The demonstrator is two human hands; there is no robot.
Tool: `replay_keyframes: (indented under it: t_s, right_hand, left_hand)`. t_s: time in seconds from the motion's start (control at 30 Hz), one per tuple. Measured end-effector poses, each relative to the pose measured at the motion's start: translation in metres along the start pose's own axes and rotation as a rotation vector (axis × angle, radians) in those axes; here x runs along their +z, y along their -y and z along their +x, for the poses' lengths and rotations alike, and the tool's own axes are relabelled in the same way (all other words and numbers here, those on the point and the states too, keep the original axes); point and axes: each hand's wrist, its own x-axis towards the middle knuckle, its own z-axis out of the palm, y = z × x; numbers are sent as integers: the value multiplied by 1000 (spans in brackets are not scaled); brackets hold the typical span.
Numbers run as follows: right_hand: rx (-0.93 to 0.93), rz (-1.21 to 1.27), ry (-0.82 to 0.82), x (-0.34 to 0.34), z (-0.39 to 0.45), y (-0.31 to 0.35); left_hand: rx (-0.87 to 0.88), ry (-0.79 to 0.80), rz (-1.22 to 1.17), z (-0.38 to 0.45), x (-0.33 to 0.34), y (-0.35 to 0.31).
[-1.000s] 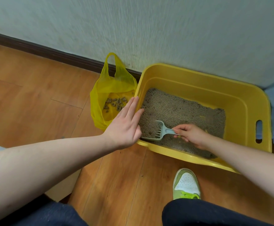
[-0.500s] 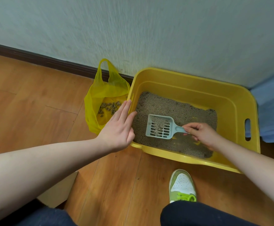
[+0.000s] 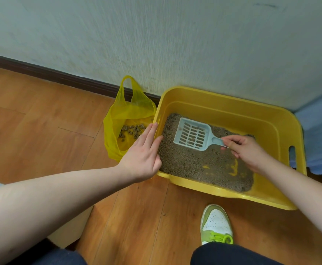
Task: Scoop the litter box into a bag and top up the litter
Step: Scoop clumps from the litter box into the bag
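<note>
The yellow plastic litter box (image 3: 233, 111) stands on the wooden floor against the wall, with a slot handle in its right side. Grey-brown litter (image 3: 194, 161) covers its bottom thinly; near the front right the yellow bottom shows through in a few spots. A pale blue slotted scoop (image 3: 191, 136) is held above the litter at the left part, its pan nearly flat, with a few clumps in it. Just beside the box's left wall lies an open yellow plastic bag (image 3: 118, 119), with dark clumps (image 3: 131, 130) inside.
</note>
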Motion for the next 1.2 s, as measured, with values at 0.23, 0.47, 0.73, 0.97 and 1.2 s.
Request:
replay_keyframes:
  t_s: [0.23,0.47,0.73,0.97,1.2]
  right_hand:
    - [-87,81,-7,8,5,47]
    - [-180,-1,50,48,18,105]
    - [-286,-50,-35,100,47,131]
    - [-647,-492,-119,120,61,132]
    - [-1108,-930,-109,124,63,130]
  left_hand:
    - [9,-18,3,0,-2,0]
    - [37,-32,-2,1,3,4]
    - [54,-50,4,1,5,7]
    - [71,-88,15,1,6,7]
    - [71,-98,10,1,8,7]
